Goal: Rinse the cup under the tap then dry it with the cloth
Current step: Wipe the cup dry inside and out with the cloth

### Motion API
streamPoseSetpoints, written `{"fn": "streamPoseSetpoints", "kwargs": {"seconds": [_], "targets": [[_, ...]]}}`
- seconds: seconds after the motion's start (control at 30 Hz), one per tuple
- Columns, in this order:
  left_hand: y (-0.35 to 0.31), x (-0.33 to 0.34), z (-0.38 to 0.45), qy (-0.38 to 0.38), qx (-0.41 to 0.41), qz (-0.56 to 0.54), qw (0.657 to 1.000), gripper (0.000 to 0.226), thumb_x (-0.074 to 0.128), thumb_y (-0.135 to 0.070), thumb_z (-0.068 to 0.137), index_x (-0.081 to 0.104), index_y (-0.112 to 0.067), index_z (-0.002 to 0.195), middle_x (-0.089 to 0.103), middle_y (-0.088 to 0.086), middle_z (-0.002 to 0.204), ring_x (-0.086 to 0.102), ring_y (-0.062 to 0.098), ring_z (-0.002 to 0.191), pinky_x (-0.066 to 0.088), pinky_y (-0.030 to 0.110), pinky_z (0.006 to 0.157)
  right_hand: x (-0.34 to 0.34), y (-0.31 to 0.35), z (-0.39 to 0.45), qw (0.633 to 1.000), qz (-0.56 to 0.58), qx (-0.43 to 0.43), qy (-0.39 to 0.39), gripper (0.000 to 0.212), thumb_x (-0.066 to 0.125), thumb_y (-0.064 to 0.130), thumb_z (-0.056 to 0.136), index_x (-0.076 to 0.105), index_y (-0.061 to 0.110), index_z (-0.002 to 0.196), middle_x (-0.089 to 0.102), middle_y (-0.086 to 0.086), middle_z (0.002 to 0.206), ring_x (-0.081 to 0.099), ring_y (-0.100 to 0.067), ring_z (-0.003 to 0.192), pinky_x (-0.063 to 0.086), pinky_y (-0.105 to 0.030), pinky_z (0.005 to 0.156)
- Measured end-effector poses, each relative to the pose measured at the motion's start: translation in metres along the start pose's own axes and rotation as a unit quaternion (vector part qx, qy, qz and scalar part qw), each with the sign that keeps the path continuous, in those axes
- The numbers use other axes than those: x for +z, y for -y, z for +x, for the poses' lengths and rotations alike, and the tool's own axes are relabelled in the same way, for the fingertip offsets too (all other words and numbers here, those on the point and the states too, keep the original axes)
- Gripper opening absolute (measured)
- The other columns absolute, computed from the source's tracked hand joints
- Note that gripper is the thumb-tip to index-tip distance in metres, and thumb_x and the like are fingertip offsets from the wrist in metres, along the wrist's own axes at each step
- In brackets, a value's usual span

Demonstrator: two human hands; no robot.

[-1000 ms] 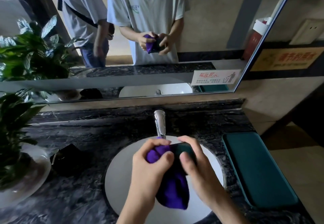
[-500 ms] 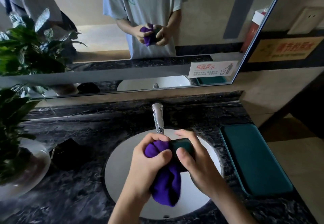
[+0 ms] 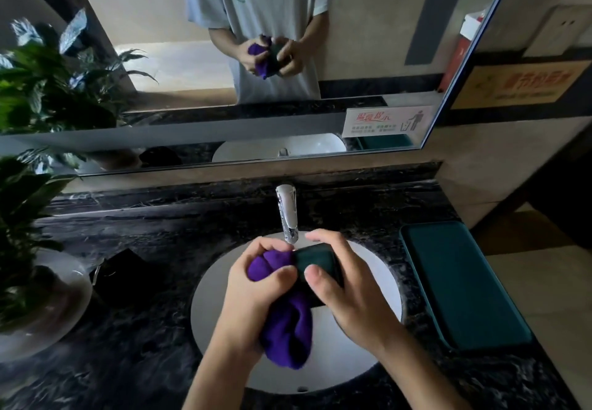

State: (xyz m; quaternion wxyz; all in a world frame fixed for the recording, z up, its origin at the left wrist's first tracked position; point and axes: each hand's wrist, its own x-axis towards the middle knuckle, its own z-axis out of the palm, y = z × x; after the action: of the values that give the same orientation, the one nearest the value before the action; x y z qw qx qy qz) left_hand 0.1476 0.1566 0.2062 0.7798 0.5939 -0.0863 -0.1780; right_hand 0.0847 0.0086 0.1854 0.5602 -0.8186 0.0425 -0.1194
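Over the white sink basin [image 3: 378, 268], my right hand [image 3: 346, 294] grips a dark green cup [image 3: 315, 260] lying on its side. My left hand [image 3: 253, 294] holds a purple cloth [image 3: 288, 329], bunched against the cup's open end, with the rest of the cloth hanging below my fists. The chrome tap [image 3: 287, 214] stands just behind my hands; no water stream is visible. The cup's mouth is hidden by the cloth.
A dark marble counter [image 3: 160, 236] surrounds the basin. A teal mat [image 3: 461, 284] lies at the right, a small black object [image 3: 125, 268] at the left, and a potted plant [image 3: 28, 249] at the far left. A mirror [image 3: 160, 57] covers the wall behind.
My hands stay together over the basin with small shifts of the cloth against the cup. The view has tilted down a little.
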Motion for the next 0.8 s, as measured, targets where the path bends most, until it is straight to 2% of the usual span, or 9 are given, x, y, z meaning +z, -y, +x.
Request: {"fn": "streamPoseSetpoints", "kwargs": {"seconds": [0.07,0.13,0.23,0.3,0.4,0.5,0.57,0.7,0.8], "targets": [[-0.005,0.002,-0.001,0.019,0.022,0.072,0.997,0.027,0.073,-0.028,0.052,0.071,-0.025,0.079,0.069,-0.010,0.075,0.060,0.007,0.068,0.053,0.018,0.063,0.002,-0.002,0.000,0.997,-0.025,-0.053,-0.049,0.035,0.050,0.047,0.092,0.059,0.024,0.118,0.067,0.014,0.102,0.064,-0.005,0.093,0.047,-0.019,0.081],[-0.010,0.010,-0.007,0.045,0.075,0.166,0.982,0.031,0.072,-0.026,0.056,0.068,-0.024,0.086,0.071,-0.014,0.079,0.061,-0.001,0.069,0.051,0.013,0.067,0.005,0.000,0.002,0.993,0.060,-0.024,-0.098,0.035,0.047,0.043,0.092,0.060,0.011,0.098,0.063,0.011,0.081,0.058,-0.006,0.072,0.044,-0.021,0.066],[-0.004,0.017,-0.013,0.091,0.123,0.279,0.948,0.038,0.073,-0.010,0.063,0.063,-0.024,0.098,0.076,-0.021,0.085,0.072,-0.001,0.072,0.051,0.010,0.069,0.002,0.009,0.008,0.942,0.239,0.227,-0.055,0.048,0.044,0.050,0.094,0.053,0.003,0.084,0.051,-0.002,0.062,0.045,-0.014,0.048,0.030,-0.028,0.044],[-0.003,0.015,-0.013,0.129,0.116,0.289,0.941,0.041,0.074,-0.001,0.068,0.062,-0.022,0.101,0.079,-0.008,0.082,0.077,0.012,0.070,0.058,0.022,0.070,-0.005,0.010,0.007,0.924,0.216,0.315,0.022,0.047,0.039,0.053,0.101,0.053,0.012,0.083,0.051,-0.002,0.054,0.044,-0.017,0.040,0.026,-0.029,0.042],[-0.003,0.007,-0.007,0.087,0.079,0.166,0.979,0.033,0.076,0.001,0.066,0.066,-0.015,0.093,0.075,-0.006,0.078,0.071,0.006,0.064,0.055,0.018,0.064,-0.010,0.009,0.002,0.981,0.121,0.148,0.037,0.043,0.044,0.061,0.093,0.060,0.024,0.109,0.066,0.013,0.073,0.063,-0.011,0.060,0.044,-0.031,0.050],[0.001,-0.002,-0.001,0.047,0.047,0.126,0.990,0.031,0.074,-0.028,0.056,0.071,-0.027,0.087,0.070,-0.009,0.082,0.061,0.011,0.077,0.054,0.023,0.071,-0.009,0.000,-0.003,0.999,-0.049,-0.017,0.008,0.040,0.049,0.051,0.092,0.058,0.028,0.124,0.066,0.018,0.111,0.063,-0.005,0.107,0.046,-0.017,0.087],[0.000,0.002,-0.004,0.058,0.060,0.172,0.982,0.032,0.071,-0.030,0.057,0.068,-0.028,0.089,0.069,-0.011,0.083,0.060,0.006,0.076,0.052,0.019,0.073,-0.004,-0.002,-0.003,0.999,-0.020,-0.013,-0.042,0.032,0.049,0.046,0.091,0.062,0.021,0.106,0.067,0.010,0.093,0.064,-0.011,0.089,0.046,-0.020,0.076],[0.001,0.008,-0.011,0.097,0.070,0.232,0.965,0.043,0.071,-0.010,0.065,0.061,-0.020,0.106,0.070,-0.005,0.091,0.066,-0.001,0.071,0.050,0.009,0.069,0.008,-0.001,-0.001,0.969,0.162,0.154,-0.103,0.045,0.048,0.047,0.087,0.056,0.002,0.086,0.052,-0.006,0.068,0.049,-0.020,0.057,0.037,-0.032,0.049],[0.005,0.011,-0.014,0.044,0.061,0.235,0.969,0.071,0.075,-0.030,0.072,0.043,-0.036,0.134,0.074,-0.008,0.086,0.068,0.005,0.070,0.053,0.013,0.069,0.017,-0.002,-0.004,0.919,0.244,0.281,-0.129,0.040,0.049,0.043,0.094,0.056,0.006,0.082,0.058,-0.017,0.075,0.058,-0.027,0.061,0.042,-0.036,0.055]]}}
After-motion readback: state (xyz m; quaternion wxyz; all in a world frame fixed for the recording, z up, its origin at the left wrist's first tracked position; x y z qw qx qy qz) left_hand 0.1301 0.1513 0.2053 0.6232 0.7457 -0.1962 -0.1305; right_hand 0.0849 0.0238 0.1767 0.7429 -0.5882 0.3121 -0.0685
